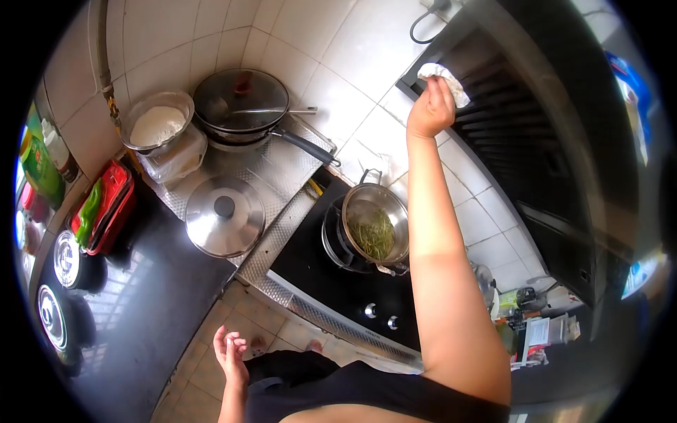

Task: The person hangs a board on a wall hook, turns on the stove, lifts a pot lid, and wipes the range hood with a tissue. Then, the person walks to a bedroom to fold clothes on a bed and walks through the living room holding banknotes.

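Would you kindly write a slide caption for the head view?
Right hand holding white cloth at the range hood; steel pot of green vegetables on the cooktop.

Cloth (449, 75), one: white, crumpled, bunched in the fingertips of the raised right hand (431, 111), at the hood (525, 134).

Pot (348, 220): set on the stove (310, 278), vegetable strips (374, 237) contained in it.
Loose lid (224, 220): laid left of the stove, before the lidded pan (236, 106).
Bowl (187, 107): stacked on a container (175, 159), left of the pan.
Tray (121, 201): placed along the left side of the bench (176, 285), a pepper (89, 215) laid on it.
Cloth (451, 84): held in the right hand (434, 107), at the range hood (543, 162).
Left hand (231, 354): positioned right of the bench.
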The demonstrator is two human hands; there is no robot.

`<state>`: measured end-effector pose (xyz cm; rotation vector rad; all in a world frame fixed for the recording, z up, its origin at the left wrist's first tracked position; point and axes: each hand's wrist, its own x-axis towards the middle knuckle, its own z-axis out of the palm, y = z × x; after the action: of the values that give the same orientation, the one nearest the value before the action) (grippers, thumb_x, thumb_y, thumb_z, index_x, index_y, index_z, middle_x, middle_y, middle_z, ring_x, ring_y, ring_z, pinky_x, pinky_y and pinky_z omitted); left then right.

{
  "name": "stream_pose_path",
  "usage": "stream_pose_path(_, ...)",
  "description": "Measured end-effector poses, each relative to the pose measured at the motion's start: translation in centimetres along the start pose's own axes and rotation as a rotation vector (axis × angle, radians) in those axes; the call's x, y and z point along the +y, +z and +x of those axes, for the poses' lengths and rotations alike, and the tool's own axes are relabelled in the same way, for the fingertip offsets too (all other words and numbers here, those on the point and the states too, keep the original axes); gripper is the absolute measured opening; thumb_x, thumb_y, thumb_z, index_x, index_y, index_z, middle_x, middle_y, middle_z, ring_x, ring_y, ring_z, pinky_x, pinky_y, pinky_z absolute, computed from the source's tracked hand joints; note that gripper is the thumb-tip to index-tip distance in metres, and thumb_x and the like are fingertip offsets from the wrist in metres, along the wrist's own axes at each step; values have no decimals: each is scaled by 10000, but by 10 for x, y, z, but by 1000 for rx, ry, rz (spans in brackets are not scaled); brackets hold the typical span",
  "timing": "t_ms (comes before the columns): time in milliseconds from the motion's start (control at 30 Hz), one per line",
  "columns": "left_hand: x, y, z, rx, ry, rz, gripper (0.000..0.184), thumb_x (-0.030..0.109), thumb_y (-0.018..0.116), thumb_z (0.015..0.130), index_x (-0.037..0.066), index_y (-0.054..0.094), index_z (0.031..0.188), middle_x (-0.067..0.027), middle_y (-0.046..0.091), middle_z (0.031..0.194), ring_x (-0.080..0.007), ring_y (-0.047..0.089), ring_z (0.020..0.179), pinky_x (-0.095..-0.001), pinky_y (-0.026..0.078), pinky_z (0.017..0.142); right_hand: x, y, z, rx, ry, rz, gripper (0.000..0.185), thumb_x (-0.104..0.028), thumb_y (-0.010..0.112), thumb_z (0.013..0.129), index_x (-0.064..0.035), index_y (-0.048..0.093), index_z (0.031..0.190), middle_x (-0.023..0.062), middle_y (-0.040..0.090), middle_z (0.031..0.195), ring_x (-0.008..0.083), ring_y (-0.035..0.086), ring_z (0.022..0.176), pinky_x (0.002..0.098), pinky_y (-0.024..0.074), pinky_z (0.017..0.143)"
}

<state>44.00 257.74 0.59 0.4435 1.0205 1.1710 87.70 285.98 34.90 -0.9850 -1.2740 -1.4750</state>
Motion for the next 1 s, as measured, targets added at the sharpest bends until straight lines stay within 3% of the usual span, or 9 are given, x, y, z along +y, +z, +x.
stream_pose_path(467, -8, -22, -26, 31, 24, -25, 422, 181, 506, 908, 49, 354, 1279, -79, 530, 994, -124, 560, 768, -221, 458, 661, 38, -1, -48, -306, -2, -81, 163, -20, 575, 749, -101, 695, 823, 60, 668, 906, 228, 636, 836, 308, 511, 728)
stream_pose_path(567, -10, -27, -31, 39, 63, 9, 453, 259, 515, 908, 73, 356, 1289, -57, 545, 982, -116, 559, 765, -227, 457, 654, 44, -1, -58, -417, 12, -101, 152, -38, 574, 758, -103, 692, 829, 48, 667, 922, 226, 633, 843, 308, 506, 740)
stream_pose_path(967, -20, -11, -38, 13, 83, -4, 442, 255, 509, 915, 69, 368, 1290, -56, 549, 991, -117, 561, 779, -220, 459, 660, 65, -58, -33, -826, -165, -138, 155, -98, 555, 802, -85, 659, 917, 49, 629, 998, 245, 582, 924, 328, 486, 772)
stream_pose_path(1000, -21, -8, -37, 4, 85, -18, 440, 242, 510, 914, 67, 367, 1291, -60, 550, 995, -118, 564, 784, -219, 463, 664, 71, -66, -34, -874, -195, -172, 137, -156, 549, 824, -88, 646, 893, 47, 604, 1015, 230, 579, 920, 345, 500, 741)
